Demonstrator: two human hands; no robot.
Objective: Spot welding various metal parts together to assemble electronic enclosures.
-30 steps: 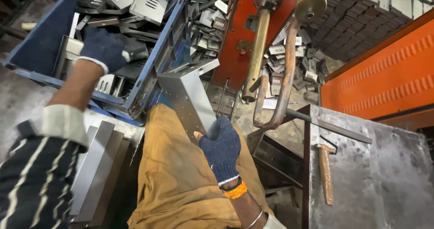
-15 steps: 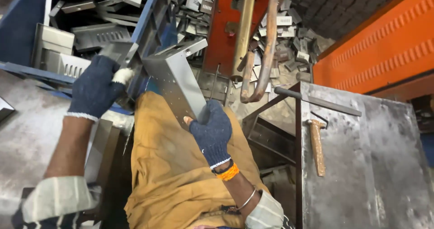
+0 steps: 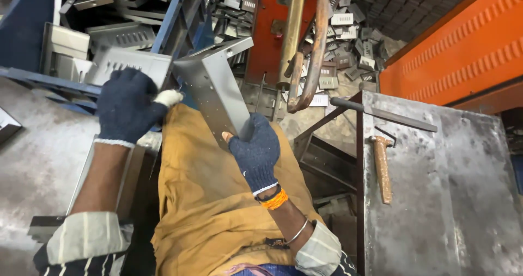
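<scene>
My right hand (image 3: 255, 151), in a dark blue knit glove, grips the lower end of a grey folded sheet-metal bracket (image 3: 215, 85) that slants up to the right over my lap. My left hand (image 3: 129, 104), gloved the same way, holds a second grey metal piece with slots (image 3: 128, 63) right next to the first one, at the edge of the blue crate (image 3: 174, 20). Both pieces nearly touch where the hands meet.
The blue crate holds several similar metal parts. A red machine (image 3: 269, 31) with two copper-coloured arms (image 3: 305, 47) stands ahead, with scrap parts piled behind. A steel table (image 3: 436, 200) at right carries a hammer (image 3: 381, 167) and a rod (image 3: 384, 114). An orange wall panel (image 3: 463, 53) is beyond.
My left hand came out of the blue crate carrying a slotted metal piece and moved down next to the bracket. My right hand kept its hold on the bracket.
</scene>
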